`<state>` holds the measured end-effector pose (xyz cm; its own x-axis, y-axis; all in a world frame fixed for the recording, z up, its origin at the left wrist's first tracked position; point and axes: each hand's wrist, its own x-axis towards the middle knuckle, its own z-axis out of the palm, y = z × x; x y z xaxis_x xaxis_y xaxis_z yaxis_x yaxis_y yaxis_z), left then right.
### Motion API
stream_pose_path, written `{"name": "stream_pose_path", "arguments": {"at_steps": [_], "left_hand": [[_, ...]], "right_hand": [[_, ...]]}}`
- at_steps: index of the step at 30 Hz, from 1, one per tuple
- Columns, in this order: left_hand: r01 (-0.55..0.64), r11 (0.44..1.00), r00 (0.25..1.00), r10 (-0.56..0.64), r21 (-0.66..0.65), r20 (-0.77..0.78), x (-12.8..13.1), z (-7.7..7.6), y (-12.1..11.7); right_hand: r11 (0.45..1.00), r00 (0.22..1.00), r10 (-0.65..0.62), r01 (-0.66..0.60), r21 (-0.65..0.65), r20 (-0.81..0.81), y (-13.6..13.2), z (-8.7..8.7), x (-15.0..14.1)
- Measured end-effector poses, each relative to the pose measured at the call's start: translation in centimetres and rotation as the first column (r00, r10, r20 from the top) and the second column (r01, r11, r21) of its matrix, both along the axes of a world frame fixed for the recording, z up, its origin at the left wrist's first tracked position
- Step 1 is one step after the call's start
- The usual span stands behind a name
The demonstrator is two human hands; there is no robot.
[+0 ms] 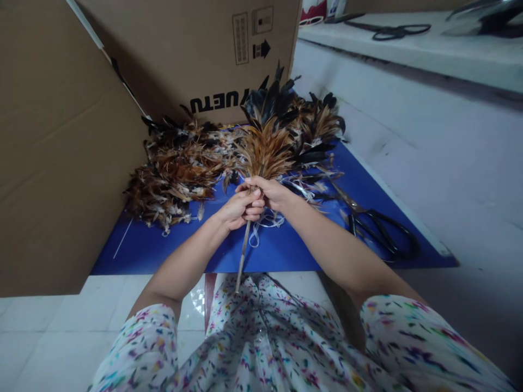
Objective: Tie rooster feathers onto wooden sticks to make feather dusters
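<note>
The left hand (242, 209) and the right hand (269, 191) grip a thin wooden stick (243, 258) with a bundle of brown and black feathers (267, 144) at its far end, held over the middle of a blue tabletop (294, 239). Loose brown feathers (175, 169) lie to the left; black-handled metal scissors (373, 226) lie to the right.
</note>
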<state>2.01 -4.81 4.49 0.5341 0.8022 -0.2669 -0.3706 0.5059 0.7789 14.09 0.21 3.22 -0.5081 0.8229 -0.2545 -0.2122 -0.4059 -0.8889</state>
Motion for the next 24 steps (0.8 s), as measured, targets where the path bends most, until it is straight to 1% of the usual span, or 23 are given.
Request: {"name": "stream_pose_path", "arguments": {"at_steps": [6, 9, 11, 14, 16, 18, 20, 21, 22, 23, 24], "left_hand": [[-0.009, 1.0, 1.0, 0.009, -0.012, -0.015, 0.1, 0.3, -0.2], [-0.003, 1.0, 1.0, 0.003, -0.005, -0.008, 0.1, 0.4, -0.2], [-0.002, 1.0, 1.0, 0.002, 0.001, 0.005, -0.1, 0.6, -0.2], [-0.025, 1.0, 0.999, 0.025, 0.002, 0.036, -0.6, 1.0, 0.0], [-0.054, 0.999, 0.997, 0.053, 0.004, 0.062, -1.2, 1.4, 0.3], [-0.104, 0.994, 0.991, 0.103, 0.011, 0.089, -2.0, 1.8, 0.7], [-0.171, 0.985, 0.978, 0.168, 0.021, 0.121, -2.9, 2.3, 1.1], [-0.203, 0.979, 0.97, 0.198, 0.026, 0.139, -3.3, 2.5, 1.4], [-0.231, 0.972, 0.962, 0.224, 0.03, 0.156, -3.7, 2.6, 1.6], [-0.254, 0.967, 0.954, 0.246, 0.03, 0.171, -4.1, 2.8, 1.8], [-0.274, 0.961, 0.947, 0.265, 0.025, 0.182, -4.4, 3.0, 1.9]], "right_hand": [[0.997, 0.996, 0.059, -0.062, -0.037, -0.073, -0.3, 0.3, 0.0], [0.998, 0.993, 0.06, -0.062, -0.019, -0.099, -0.3, 0.4, 0.0], [0.999, 0.991, 0.043, -0.042, 0.015, -0.129, -0.3, 0.5, 0.1], [0.993, 0.977, 0.075, -0.054, 0.108, -0.202, -0.1, 0.6, 0.6], [0.983, 0.965, 0.111, -0.071, 0.169, -0.237, 0.1, 0.8, 1.1], [0.979, 0.966, 0.098, -0.05, 0.197, -0.24, 0.7, 0.9, 1.4], [0.978, 0.981, 0.015, 0.025, 0.206, -0.192, 1.6, 0.9, 1.4], [0.971, 0.99, -0.043, 0.073, 0.226, -0.134, 2.2, 0.8, 1.3], [0.953, 0.993, -0.108, 0.117, 0.278, -0.047, 2.8, 0.7, 1.0], [0.92, 0.982, -0.175, 0.139, 0.367, 0.067, 3.5, 0.6, 0.5], [0.867, 0.951, -0.239, 0.118, 0.485, 0.196, 4.2, 0.6, 0.0]]}}
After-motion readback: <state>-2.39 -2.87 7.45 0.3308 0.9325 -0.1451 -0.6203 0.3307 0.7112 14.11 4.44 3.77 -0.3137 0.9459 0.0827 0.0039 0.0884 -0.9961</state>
